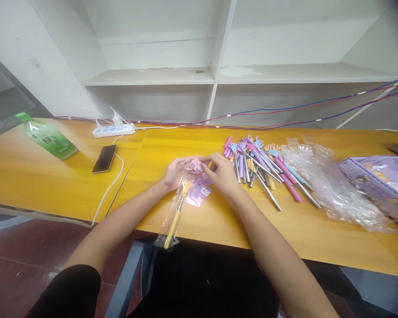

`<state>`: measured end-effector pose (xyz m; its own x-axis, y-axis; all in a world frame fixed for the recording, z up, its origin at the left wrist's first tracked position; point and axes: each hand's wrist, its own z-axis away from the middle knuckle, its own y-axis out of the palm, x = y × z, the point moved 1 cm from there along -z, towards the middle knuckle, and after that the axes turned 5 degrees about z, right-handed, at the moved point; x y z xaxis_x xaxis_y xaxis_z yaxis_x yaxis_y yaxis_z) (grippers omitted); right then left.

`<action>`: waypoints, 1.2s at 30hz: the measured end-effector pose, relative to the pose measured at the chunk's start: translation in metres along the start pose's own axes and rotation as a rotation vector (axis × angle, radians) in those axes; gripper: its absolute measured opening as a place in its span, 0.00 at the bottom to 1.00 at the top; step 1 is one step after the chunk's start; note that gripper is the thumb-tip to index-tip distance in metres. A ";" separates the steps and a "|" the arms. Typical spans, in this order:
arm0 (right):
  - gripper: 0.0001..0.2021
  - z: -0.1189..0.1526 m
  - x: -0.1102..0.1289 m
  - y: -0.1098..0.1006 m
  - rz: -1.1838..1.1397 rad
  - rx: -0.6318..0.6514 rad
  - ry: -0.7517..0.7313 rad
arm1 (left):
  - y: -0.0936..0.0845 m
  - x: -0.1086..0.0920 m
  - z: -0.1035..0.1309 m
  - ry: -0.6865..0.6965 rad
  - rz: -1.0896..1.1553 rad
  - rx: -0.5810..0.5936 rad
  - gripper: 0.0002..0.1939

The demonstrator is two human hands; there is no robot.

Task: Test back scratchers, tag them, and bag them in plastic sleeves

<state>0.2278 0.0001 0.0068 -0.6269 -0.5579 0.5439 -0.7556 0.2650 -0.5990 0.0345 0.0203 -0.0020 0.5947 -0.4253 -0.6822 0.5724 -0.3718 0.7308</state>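
A yellow back scratcher with a metal shaft and a hand-shaped end lies in a clear plastic bag, its handle end past the table's front edge. My left hand is closed on the bag's upper end. Opposite it, my right hand pinches a small pink printed card at the bag's upper end. Whether the card is inside the bag, I cannot tell. Several pink and purple cards lie loose beneath my hands. To the right is a heap of back scratchers with pink, purple, blue and yellow ends.
A pile of clear plastic bags lies right of the heap, beside a purple printed box. At left are a green-capped bottle, a phone with a white cable, and a power strip. White shelving stands behind the table.
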 end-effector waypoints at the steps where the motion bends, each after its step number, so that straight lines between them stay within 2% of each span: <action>1: 0.08 0.000 0.000 0.000 0.001 0.005 -0.011 | -0.001 0.000 0.000 -0.002 -0.001 -0.001 0.27; 9: 0.11 0.000 0.000 0.003 0.021 0.014 -0.054 | -0.002 -0.001 0.000 -0.017 -0.008 -0.008 0.29; 16: 0.11 0.002 0.001 0.003 -0.030 0.026 -0.084 | 0.008 -0.006 0.005 -0.015 0.031 0.049 0.32; 21: 0.13 0.003 0.003 0.006 -0.036 0.062 -0.120 | 0.011 -0.006 0.006 -0.005 0.050 0.041 0.31; 28: 0.13 0.004 0.004 0.005 0.004 0.028 -0.065 | 0.009 -0.007 0.004 0.094 0.049 0.004 0.28; 36: 0.11 0.004 0.008 0.005 -0.014 0.084 -0.073 | 0.013 -0.009 0.006 0.122 0.030 -0.002 0.26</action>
<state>0.2196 -0.0062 0.0058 -0.5985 -0.6178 0.5100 -0.7435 0.1914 -0.6407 0.0335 0.0146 0.0137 0.6762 -0.3324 -0.6574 0.5543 -0.3582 0.7513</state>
